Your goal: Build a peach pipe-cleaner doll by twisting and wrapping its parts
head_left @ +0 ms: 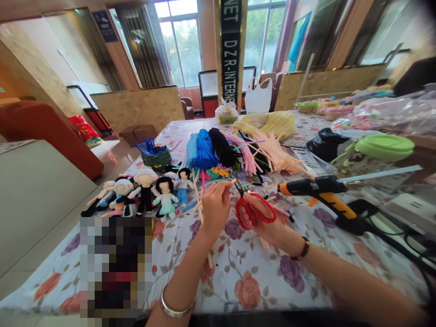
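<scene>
My right hand (250, 215) has its fingers through the handles of red-handled scissors (255, 212). Their dark blades point up and left, close to the fingertips of my left hand (217, 202). That hand is closed in a pinch on a small pale piece (234, 181), which looks like the end of a pipe cleaner; most of it is hidden by the fingers. Beyond both hands lie bundles of pipe cleaners in blue (206, 150), black (222, 147), pink (250, 159) and peach (277, 152). Small coloured pieces (218, 172) are scattered in front of them.
Several fuzzy dolls (146, 186) lie at the left, before a stack of green rings (156, 159). A glue gun (316, 190) with its cable is at the right, near a green-lidded container (384, 147). A flowered cloth (248, 290) covers the table.
</scene>
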The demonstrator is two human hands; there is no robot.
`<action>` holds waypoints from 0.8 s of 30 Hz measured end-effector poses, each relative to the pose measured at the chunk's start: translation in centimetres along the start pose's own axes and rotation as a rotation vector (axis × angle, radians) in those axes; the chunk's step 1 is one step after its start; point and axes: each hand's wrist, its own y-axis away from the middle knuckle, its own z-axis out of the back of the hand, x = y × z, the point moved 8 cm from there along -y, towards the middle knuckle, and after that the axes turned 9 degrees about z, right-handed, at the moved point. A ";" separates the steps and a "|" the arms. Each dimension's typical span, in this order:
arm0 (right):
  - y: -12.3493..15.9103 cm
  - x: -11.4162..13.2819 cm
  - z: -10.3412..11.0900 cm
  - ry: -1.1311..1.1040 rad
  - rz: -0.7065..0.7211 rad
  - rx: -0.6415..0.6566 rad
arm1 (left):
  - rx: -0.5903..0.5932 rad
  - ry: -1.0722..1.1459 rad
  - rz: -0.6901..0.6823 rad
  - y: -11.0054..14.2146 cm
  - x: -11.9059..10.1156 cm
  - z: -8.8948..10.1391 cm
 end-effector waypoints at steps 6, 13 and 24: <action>-0.1 -0.7 0.4 0.007 0.001 -0.064 | -0.046 0.019 0.048 0.2 0.4 0.2; -0.3 -1.5 0.6 -0.018 0.025 -0.083 | -0.076 0.020 0.045 0.3 0.2 0.6; -1.1 1.3 1.0 0.030 0.109 -0.108 | -0.074 0.035 0.045 0.5 0.7 0.6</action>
